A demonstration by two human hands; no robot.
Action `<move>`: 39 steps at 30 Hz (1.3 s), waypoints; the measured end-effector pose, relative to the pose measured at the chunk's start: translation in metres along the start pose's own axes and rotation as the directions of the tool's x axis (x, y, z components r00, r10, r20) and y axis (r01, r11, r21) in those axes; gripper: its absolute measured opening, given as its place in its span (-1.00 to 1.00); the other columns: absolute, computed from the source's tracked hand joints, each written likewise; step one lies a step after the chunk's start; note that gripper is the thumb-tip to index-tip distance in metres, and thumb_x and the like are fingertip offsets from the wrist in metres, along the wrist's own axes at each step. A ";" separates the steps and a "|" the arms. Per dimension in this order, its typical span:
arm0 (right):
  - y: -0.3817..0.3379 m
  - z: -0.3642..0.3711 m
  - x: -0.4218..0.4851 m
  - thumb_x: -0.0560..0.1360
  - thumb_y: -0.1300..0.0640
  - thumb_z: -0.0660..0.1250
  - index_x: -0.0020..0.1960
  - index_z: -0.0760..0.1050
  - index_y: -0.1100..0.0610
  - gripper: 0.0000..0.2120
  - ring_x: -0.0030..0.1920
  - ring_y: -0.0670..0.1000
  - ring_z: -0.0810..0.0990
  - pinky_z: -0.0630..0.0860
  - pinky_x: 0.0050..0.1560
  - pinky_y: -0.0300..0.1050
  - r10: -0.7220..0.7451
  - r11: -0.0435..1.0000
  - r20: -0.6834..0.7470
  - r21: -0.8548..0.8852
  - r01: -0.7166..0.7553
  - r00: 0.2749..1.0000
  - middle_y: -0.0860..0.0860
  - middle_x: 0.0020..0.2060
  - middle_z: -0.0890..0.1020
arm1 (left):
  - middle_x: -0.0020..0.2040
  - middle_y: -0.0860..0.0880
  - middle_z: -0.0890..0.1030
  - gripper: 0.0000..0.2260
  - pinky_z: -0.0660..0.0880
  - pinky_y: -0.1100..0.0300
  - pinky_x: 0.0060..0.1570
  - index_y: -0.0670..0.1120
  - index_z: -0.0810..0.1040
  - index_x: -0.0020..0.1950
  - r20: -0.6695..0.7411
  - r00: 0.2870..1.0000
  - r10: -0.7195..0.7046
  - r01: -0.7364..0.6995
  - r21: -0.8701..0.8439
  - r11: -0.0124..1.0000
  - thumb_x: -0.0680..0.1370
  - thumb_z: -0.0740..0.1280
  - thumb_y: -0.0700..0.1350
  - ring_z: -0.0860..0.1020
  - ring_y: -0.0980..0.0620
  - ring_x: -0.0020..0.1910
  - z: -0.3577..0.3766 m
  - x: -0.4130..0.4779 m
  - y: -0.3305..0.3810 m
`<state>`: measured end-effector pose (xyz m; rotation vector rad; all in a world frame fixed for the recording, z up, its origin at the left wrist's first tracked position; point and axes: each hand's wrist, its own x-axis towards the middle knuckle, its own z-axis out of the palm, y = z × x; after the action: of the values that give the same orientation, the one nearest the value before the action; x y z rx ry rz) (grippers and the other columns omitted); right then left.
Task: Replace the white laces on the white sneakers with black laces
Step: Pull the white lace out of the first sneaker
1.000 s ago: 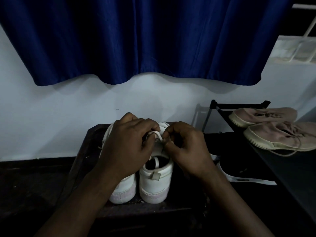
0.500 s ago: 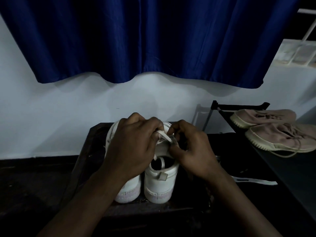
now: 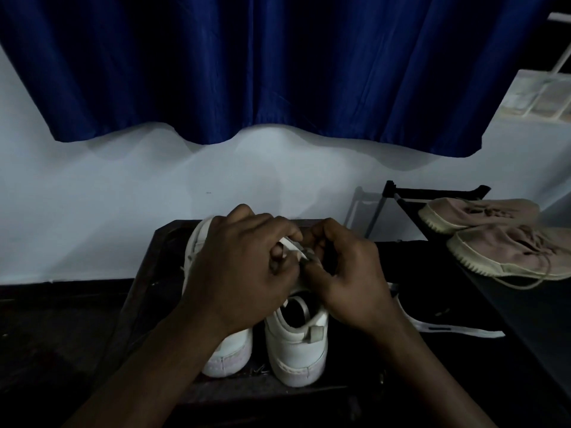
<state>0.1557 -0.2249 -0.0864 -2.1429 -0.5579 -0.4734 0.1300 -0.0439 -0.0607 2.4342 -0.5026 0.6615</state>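
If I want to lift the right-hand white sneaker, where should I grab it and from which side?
Probably the heel of the right white sneaker, coming from your near side: the heel faces you and its collar gapes open, so a thumb goes inside, fingers outside. Your left hand and right hand, pinching the white lace, crowd the front.

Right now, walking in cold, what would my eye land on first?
Two hands meet at the centre: the left hand and right hand both pinch a white lace above a pair of white sneakers. A big blue curtain hangs across the top, and two beige shoes lie at the right.
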 end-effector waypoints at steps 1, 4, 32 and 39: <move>-0.001 -0.001 -0.001 0.39 0.09 0.40 -0.08 0.53 -0.01 -0.88 -0.24 -0.05 0.55 0.43 -0.27 -0.13 -0.002 1.000 0.000 0.006 0.002 1.000 -0.06 -0.35 0.56 | -0.20 0.19 0.61 -0.87 0.46 -0.03 -0.02 0.14 0.64 0.01 0.002 1.000 0.007 -0.007 0.005 1.000 0.48 0.36 0.05 0.46 0.12 -0.07 0.001 0.001 -0.002; 0.000 -0.001 -0.002 0.43 0.15 0.43 -0.08 0.52 -0.01 -0.87 -0.27 -0.05 0.55 0.45 -0.29 -0.08 -0.010 1.000 0.007 0.017 0.010 1.000 -0.05 -0.36 0.55 | -0.16 0.19 0.60 -0.88 0.46 -0.05 -0.05 0.13 0.66 -0.05 0.005 0.999 0.037 -0.037 0.011 0.999 0.57 0.35 0.10 0.45 0.09 -0.09 0.006 0.002 -0.007; -0.002 0.006 -0.010 0.44 0.21 0.48 -0.05 0.55 0.01 -0.83 -0.32 -0.04 0.56 0.40 -0.32 -0.24 0.077 0.994 -0.037 0.075 -0.074 0.996 -0.08 -0.34 0.58 | -0.06 0.26 0.60 -0.96 0.27 0.03 0.12 0.14 0.59 -0.15 -0.010 1.000 -0.008 0.010 0.147 0.989 0.48 0.37 0.06 0.44 0.06 0.14 0.006 -0.003 -0.003; -0.002 0.007 -0.009 0.36 0.08 0.36 -0.05 0.55 -0.03 -0.83 -0.27 -0.06 0.57 0.50 -0.25 -0.04 0.094 0.996 -0.051 0.016 -0.093 0.994 -0.08 -0.32 0.58 | -0.05 0.08 0.66 -0.86 0.49 -0.13 -0.01 -0.07 0.62 -0.03 -0.482 0.869 -0.112 0.111 -0.030 0.993 0.63 0.29 -0.08 0.60 -0.08 -0.04 -0.003 -0.005 -0.007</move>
<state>0.1483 -0.2197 -0.0933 -2.1271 -0.4289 -0.4702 0.1286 -0.0354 -0.0638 2.1605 -0.1546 1.1717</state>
